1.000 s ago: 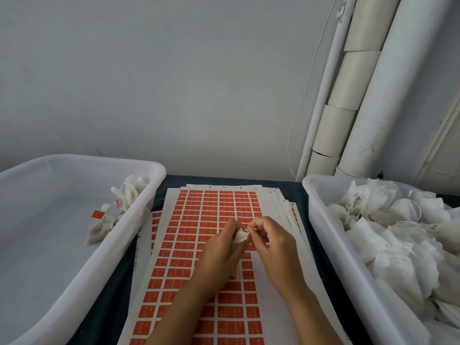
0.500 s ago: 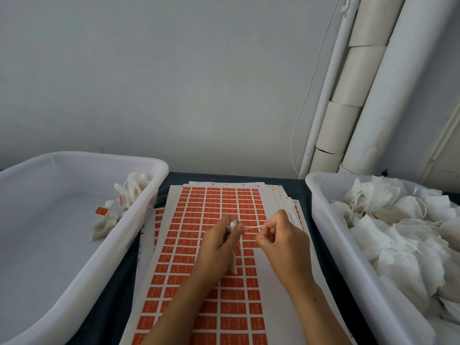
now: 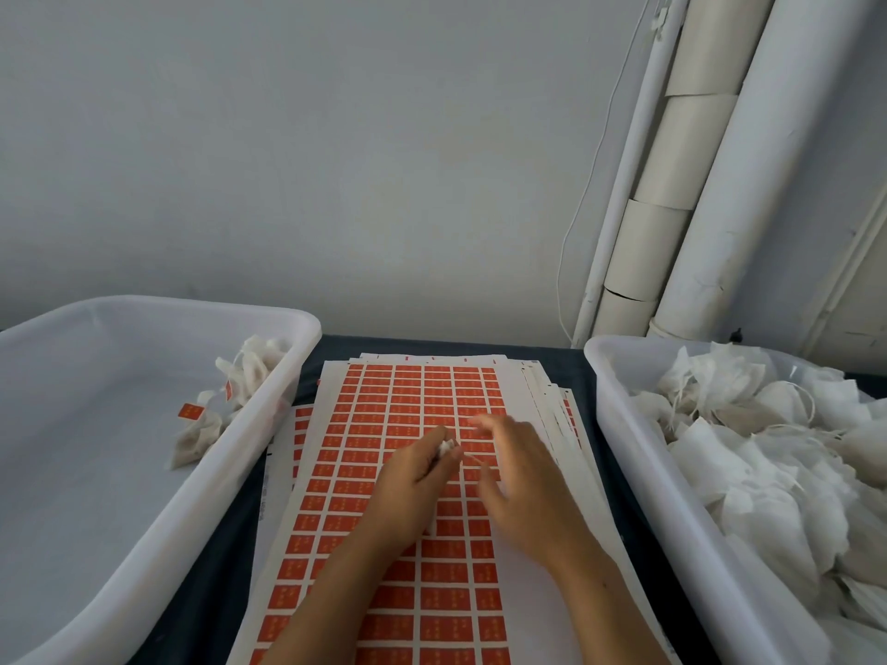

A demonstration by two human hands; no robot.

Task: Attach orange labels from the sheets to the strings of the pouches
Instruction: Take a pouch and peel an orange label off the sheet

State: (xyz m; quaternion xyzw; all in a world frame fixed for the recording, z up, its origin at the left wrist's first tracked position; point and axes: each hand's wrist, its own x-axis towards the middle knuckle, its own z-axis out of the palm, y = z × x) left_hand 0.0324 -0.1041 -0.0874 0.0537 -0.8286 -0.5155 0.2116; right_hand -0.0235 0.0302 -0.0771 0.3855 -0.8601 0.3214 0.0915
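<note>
The left hand (image 3: 413,477) pinches a crumpled white pouch (image 3: 447,447) over the glossy orange label sheet (image 3: 384,424). The right hand (image 3: 518,477), blurred, spreads relaxed fingers.

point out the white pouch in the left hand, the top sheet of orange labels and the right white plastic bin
small white pouch (image 3: 447,447): head view, crumpled tip above the fingers
top sheet of orange labels (image 3: 408,400): head view, upper label rows
right white plastic bin (image 3: 624,424): head view, left wall

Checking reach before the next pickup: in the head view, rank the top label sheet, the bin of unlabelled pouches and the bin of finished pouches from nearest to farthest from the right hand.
1. Top label sheet, directly under the right hand.
2. Bin of unlabelled pouches, to its right.
3. Bin of finished pouches, far left, past the left hand.
</note>
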